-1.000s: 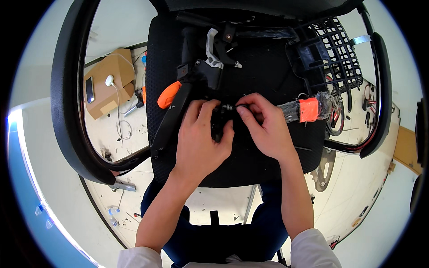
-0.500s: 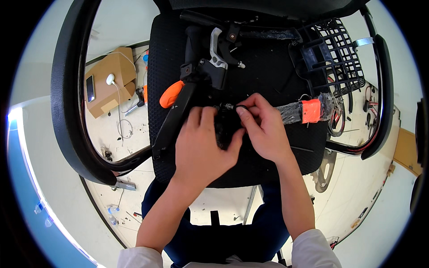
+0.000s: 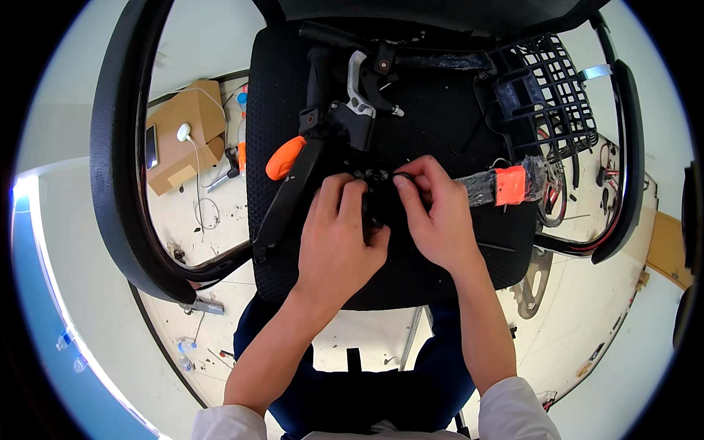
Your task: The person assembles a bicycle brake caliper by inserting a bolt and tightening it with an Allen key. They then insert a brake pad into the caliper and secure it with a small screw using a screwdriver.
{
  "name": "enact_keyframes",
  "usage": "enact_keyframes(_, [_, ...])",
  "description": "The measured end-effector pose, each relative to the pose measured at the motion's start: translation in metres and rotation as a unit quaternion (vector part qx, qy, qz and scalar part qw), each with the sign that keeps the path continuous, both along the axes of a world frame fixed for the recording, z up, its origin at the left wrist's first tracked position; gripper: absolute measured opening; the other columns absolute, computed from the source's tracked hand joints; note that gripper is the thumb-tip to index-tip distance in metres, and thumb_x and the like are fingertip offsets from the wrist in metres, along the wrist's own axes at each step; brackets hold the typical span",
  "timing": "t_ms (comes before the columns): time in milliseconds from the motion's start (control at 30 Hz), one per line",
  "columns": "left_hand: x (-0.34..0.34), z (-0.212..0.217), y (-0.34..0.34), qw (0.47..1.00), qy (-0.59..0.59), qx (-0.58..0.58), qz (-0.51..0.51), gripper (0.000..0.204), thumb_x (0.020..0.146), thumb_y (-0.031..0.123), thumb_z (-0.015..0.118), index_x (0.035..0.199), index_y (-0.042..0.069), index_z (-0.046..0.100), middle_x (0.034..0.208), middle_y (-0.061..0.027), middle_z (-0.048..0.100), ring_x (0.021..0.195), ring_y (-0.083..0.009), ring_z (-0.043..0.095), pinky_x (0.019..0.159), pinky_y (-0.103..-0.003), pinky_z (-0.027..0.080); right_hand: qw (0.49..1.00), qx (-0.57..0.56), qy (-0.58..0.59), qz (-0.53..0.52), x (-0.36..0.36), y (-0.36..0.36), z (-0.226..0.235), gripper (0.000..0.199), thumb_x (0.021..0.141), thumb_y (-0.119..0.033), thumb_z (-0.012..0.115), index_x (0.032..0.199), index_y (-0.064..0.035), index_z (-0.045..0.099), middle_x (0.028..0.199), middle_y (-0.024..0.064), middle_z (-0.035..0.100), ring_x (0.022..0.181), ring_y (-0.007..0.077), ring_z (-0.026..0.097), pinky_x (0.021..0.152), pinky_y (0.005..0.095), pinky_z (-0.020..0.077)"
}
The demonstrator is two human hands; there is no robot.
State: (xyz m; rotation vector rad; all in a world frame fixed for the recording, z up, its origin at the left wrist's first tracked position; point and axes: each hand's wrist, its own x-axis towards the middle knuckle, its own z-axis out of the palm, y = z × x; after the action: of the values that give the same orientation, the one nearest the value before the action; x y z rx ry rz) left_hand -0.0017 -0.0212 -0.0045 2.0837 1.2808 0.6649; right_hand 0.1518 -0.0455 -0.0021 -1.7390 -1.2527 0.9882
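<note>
Broadly, a black office chair seat [image 3: 440, 95] fills the view and serves as the work surface, its armrests [image 3: 117, 161] curving round both sides. On it lie a black mesh basket [image 3: 546, 103] at upper right, a long black part with an orange grip [image 3: 284, 158] at left, a silver brake lever [image 3: 357, 88] above, and a bar with an orange band [image 3: 510, 185] at right. Both hands meet mid-seat on a small black part [image 3: 375, 202]. The left hand [image 3: 339, 246] is wrapped around it from below; compared with a second ago its fingers have closed further over the piece, hiding more of it. The right hand [image 3: 433, 213] pinches the part's top edge with thumb and forefinger together, barely shifted, so the fiddly work there looks ongoing
</note>
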Motion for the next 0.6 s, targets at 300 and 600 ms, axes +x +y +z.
enact_keyframes(300, [0.001, -0.006, 0.003, 0.998, -0.042, -0.034, -0.012, 0.037, 0.065, 0.001, 0.066, 0.101, 0.0, 0.055, 0.095, -0.0138, 0.055, 0.079, -0.0325, 0.06, 0.067, -0.036, 0.051, 0.996, 0.039, -0.068, 0.041, 0.003, -0.001, 0.002, 0.008, 0.089, -0.005, 0.059, 0.092, -0.0004, 0.054, 0.07, 0.0174, 0.062, 0.063, 0.0341, 0.063, 0.056, 0.0378, 0.0469])
enact_keyframes(600, [-0.006, 0.011, 0.005, 0.985, -0.061, -0.149, -0.054, 0.032, 0.067, 0.002, 0.068, 0.096, -0.003, 0.056, 0.087, -0.0128, 0.053, 0.064, -0.0263, 0.059, 0.057, -0.033, 0.049, 0.976, 0.095, -0.167, 0.098, 0.017, -0.008, 0.008, 0.011, 0.086, -0.007, 0.064, 0.096, -0.0026, 0.062, 0.08, 0.0114, 0.066, 0.068, 0.0322, 0.063, 0.058, 0.0373, 0.0496])
